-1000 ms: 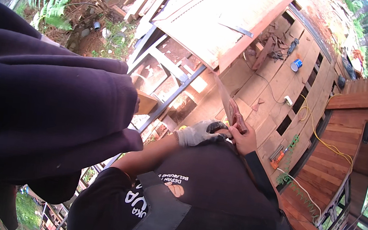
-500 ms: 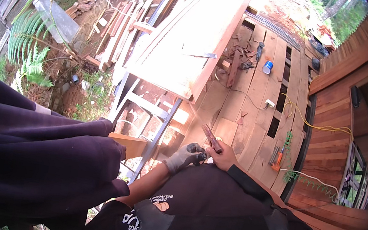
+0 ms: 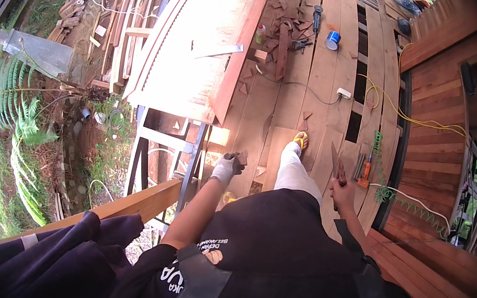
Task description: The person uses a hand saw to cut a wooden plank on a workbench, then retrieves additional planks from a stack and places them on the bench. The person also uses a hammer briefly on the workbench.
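In a grey and black glove, my left hand [image 3: 226, 168] is closed round a small brown piece of wood [image 3: 241, 158], held out beside the table's near end. My right hand [image 3: 342, 194], bare, grips the brown handle of what looks like a hand saw [image 3: 335, 159]; its narrow, tapering blade points away from me. The fine edge of the blade is too small to make out. My hands are well apart, one on each side of my stepping leg, whose foot wears a yellow sandal [image 3: 300, 138].
A pale panel on a table [image 3: 200, 76] carries a metal square [image 3: 222, 51]. On the gapped plank floor lie wood offcuts [image 3: 282, 51], an angle grinder [image 3: 316, 18], a blue can [image 3: 332, 39], a white socket block [image 3: 344, 94], a yellow cord [image 3: 413, 117] and an orange tool [image 3: 365, 174].
My hands, close together before, have parted: the left with the wood piece to the left, the right with the saw to the right. A foot has come forward, and the view has shifted.
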Tool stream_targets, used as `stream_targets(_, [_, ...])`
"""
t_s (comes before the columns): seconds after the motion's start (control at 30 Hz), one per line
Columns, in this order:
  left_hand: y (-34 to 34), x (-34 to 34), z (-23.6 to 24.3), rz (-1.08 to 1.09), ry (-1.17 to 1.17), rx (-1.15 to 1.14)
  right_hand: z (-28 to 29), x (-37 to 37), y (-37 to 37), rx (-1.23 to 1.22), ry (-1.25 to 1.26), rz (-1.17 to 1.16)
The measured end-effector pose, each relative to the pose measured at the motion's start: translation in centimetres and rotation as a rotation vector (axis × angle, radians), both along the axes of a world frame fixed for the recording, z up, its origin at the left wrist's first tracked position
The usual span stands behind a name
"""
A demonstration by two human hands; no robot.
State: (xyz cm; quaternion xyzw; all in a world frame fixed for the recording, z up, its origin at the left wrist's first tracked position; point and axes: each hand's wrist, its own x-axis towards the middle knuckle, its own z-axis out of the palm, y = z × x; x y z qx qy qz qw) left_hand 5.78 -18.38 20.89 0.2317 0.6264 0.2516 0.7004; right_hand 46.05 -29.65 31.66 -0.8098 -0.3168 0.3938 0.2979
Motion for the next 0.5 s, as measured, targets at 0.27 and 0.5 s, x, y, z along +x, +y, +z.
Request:
stream_targets(0.27, [18.8, 9.7, 1.0, -0.044, 0.19, -0.08, -3.9, 16.5, 2.7, -0.232, 0.226, -0.467])
stream_targets(0.5, [27.4, 11.8, 1.5, -0.3, 0.973, 0.257, -6.6, 27.9, 3.9, -0.329, 0.48, -0.428])
